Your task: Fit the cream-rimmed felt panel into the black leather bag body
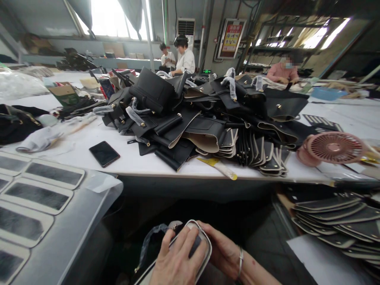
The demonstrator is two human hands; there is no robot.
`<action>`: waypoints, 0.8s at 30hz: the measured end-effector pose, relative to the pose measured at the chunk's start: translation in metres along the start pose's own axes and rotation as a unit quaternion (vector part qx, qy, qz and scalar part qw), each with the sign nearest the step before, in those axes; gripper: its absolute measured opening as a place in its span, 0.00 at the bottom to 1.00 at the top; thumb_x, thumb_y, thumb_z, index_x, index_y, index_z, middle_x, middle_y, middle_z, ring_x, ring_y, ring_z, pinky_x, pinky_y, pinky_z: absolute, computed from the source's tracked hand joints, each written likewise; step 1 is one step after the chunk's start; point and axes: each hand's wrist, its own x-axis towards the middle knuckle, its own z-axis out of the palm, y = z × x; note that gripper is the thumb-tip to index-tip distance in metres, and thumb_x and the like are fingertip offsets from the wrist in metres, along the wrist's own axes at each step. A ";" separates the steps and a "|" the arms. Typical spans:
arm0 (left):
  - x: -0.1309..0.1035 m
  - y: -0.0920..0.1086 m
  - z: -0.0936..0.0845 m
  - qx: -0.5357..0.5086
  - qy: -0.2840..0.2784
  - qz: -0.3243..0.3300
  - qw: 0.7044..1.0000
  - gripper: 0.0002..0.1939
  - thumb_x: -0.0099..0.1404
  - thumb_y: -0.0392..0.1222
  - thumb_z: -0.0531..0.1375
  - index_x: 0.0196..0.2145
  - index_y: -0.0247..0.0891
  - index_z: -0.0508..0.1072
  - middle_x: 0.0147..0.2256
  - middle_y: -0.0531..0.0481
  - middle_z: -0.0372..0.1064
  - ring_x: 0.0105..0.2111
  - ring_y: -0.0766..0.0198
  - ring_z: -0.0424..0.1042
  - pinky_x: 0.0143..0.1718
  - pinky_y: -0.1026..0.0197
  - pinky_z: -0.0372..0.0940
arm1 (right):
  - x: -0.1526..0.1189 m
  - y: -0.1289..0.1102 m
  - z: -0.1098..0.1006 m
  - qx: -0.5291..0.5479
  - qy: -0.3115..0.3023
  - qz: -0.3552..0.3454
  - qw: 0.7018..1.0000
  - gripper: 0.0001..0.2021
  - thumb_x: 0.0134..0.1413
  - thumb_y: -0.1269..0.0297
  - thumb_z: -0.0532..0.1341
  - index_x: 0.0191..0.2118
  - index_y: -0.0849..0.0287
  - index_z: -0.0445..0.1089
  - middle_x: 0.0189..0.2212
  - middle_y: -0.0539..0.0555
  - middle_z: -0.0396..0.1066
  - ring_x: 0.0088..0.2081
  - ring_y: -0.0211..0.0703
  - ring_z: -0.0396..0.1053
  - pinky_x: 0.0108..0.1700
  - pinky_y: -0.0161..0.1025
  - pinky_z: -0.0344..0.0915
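Note:
A partly made bag [208, 245] with a pale edge is held low in front of me, below the table's edge. My left hand [179, 255] lies over it, its fingers bent and pressed onto the panel inside the rim. Around the far right side of the bag wraps my right hand [221, 247], a bracelet on its wrist; its fingertips are hidden behind the bag. A plastic-wrapped handle [145, 245] curves out to the left of my left hand.
Black bag pieces [204, 114] are heaped on the white table [80, 158], with a phone [104, 153], a yellow-tipped tool [221, 168] and a pink fan [334, 147]. Edged panels lie left [41, 194] and are stacked right [341, 221]. Several people sit farther back.

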 end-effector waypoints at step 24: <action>-0.007 -0.059 -0.042 -0.436 -0.141 -0.188 0.869 0.17 0.64 0.30 0.55 0.45 0.49 0.72 0.51 0.55 0.70 0.51 0.70 0.72 0.54 0.68 0.67 | -0.011 -0.075 0.028 -0.558 -0.035 0.075 0.826 0.26 0.61 0.44 0.58 0.61 0.48 0.67 0.37 0.49 0.74 0.33 0.40 0.65 0.35 0.34 0.64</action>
